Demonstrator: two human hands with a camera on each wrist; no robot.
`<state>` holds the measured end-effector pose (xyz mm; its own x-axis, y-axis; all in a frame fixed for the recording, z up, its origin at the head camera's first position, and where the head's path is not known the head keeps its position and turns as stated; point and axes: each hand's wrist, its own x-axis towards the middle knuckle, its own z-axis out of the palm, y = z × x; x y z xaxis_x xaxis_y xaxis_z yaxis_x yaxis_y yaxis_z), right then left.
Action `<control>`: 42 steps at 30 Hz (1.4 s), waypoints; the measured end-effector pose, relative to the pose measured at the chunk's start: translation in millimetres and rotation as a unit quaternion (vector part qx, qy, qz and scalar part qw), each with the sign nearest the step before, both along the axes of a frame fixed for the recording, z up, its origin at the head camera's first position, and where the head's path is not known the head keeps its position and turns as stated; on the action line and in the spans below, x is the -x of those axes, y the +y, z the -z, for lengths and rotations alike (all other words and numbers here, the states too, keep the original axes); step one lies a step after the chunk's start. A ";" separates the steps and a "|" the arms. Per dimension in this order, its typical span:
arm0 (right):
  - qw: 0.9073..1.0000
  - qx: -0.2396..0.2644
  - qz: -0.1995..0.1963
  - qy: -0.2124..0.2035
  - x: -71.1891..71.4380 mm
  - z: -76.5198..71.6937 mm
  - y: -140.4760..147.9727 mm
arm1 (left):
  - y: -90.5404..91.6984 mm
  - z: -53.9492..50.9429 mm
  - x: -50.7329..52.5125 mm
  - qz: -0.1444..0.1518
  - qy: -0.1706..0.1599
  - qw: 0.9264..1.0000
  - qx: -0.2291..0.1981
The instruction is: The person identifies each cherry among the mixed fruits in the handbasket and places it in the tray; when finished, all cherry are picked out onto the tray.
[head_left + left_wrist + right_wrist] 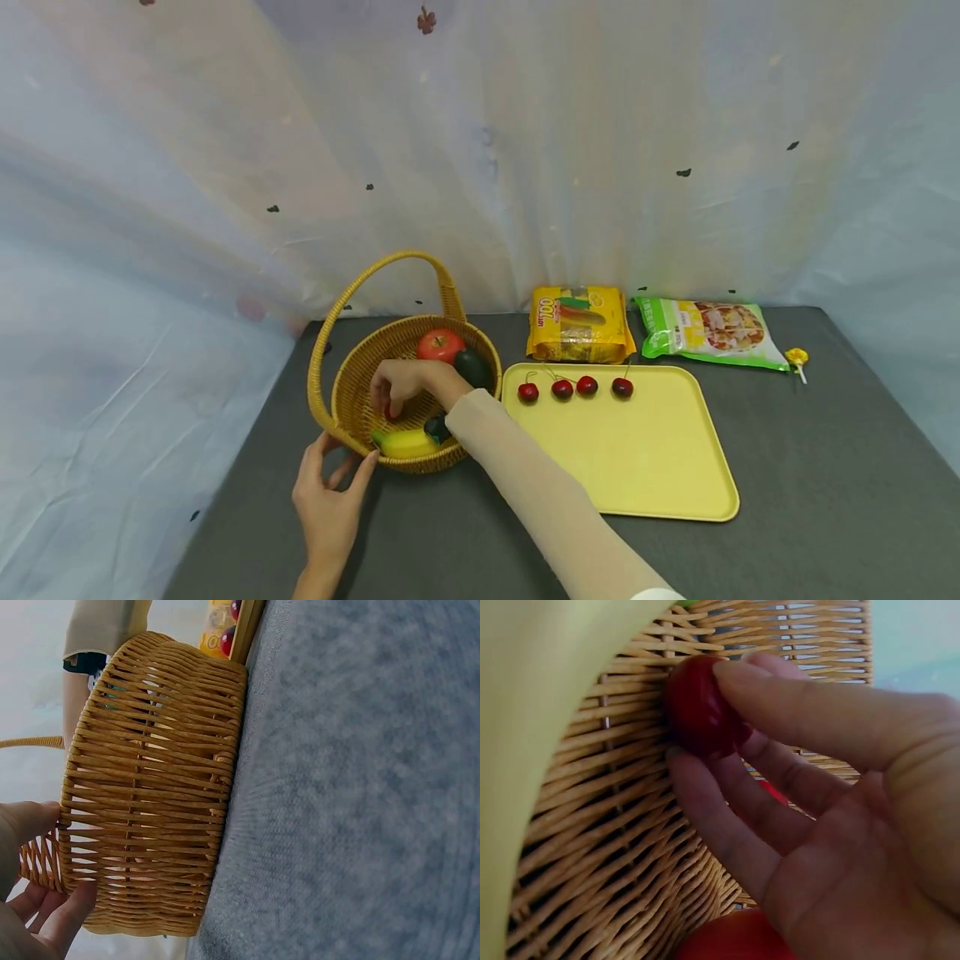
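Observation:
A wicker basket (pixel 358 358) with a tall arched handle stands on the left of the dark table. My left hand (pixel 330 504) grips its near-left rim at the handle's base, thumb and fingers on either side of the weave (pixel 142 795). Reaching inside, my right hand (pixel 399 380) pinches a dark red cherry (pixel 699 709) between thumb and fingers, close to the wicker. A red apple (pixel 440 342) and a dark green, avocado-like fruit (pixel 473 368) lie at the basket's back right. At its near side is a yellow banana (pixel 408 444), beside a dark item partly hidden by the right sleeve.
Right of the basket lies a yellow tray (pixel 645 450) with several cherries (pixel 587 386) along its far side. Behind it are a yellow snack packet (pixel 577 325) and a green-and-white food bag (pixel 712 333). A yellow lollipop (pixel 797 357) lies farther right. A pale curtain (pixel 525 167) hangs behind.

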<state>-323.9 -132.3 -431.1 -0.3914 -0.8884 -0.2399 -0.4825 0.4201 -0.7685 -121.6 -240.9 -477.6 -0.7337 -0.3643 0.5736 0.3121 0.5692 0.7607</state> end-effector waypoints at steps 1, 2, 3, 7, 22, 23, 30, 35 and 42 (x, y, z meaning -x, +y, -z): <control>1.000 -0.007 -0.001 0.001 -0.8 -0.2 0.0 | -0.2 0.1 -0.1 0.000 -0.001 1.000 0.000; 1.000 -0.012 -0.002 0.005 -1.3 -0.9 0.1 | -0.3 -0.2 -0.1 0.000 -0.002 1.000 -0.001; 1.000 -0.013 -0.002 0.004 -1.8 -1.7 0.5 | -0.4 -0.7 0.0 0.000 -0.004 1.000 -0.001; 1.000 0.015 -0.009 -0.001 -1.3 -7.4 4.6 | -0.9 -2.1 -0.5 0.006 -0.011 1.000 -0.005; 0.956 0.279 0.087 0.032 -7.0 -48.6 159.4 | -1.0 2.2 2.5 0.007 0.003 1.000 -0.003; 0.952 0.283 0.109 0.031 -9.2 -45.3 176.3 | -1.1 2.3 2.4 0.004 0.004 1.000 -0.001; 0.933 0.240 0.257 0.075 -30.0 -6.9 293.6 | 0.0 1.1 2.0 0.010 -0.001 1.000 0.007; 0.919 0.176 0.344 0.081 -48.0 16.4 354.6 | -0.4 0.5 1.7 0.011 -0.003 1.000 0.008; 0.909 0.139 0.383 0.085 -55.8 32.8 388.8 | 3.6 -7.9 -1.1 0.003 -0.003 1.000 0.008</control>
